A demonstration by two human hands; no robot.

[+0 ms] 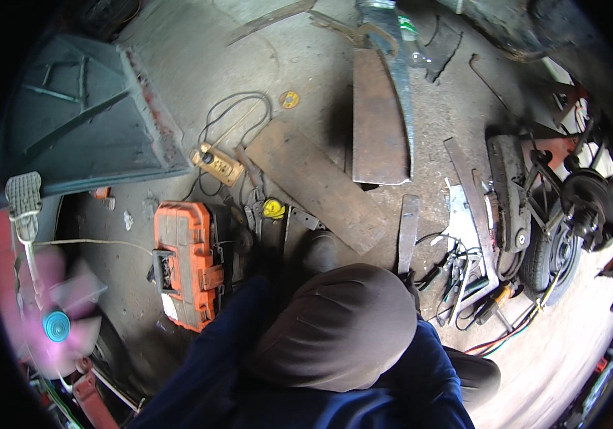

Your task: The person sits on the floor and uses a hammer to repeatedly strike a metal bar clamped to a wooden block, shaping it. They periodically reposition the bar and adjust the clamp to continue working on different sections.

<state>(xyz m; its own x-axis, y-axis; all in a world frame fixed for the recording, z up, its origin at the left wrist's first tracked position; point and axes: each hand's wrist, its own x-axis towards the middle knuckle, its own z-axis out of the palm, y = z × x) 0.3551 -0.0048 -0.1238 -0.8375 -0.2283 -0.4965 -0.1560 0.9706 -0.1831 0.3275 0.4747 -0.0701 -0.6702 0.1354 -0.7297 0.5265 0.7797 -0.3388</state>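
Note:
My blue left sleeve (231,318) reaches forward beside my bent knee (339,329). Its end runs into dark shadow by the orange toolbox (199,250), and I cannot make out my left hand there. The blue right sleeve (439,357) comes up on the knee's other side. Something dark, perhaps my gloved right hand (411,283), shows past the knee at the near end of a narrow metal strip (408,232); its fingers are hidden. Ahead of my shoe (319,252) lie a yellow tape measure (273,209), an adjustable wrench (255,207) and a rusty flat plate (321,187).
A yellow power strip (219,166) with a looped cable lies beyond the toolbox. A pink-bladed fan (56,325) stands at left. Bent sheet metal (381,118) lies ahead. At right are scattered pliers (464,279), a screwdriver (496,306), a wheel (553,254) and suspension parts (581,200).

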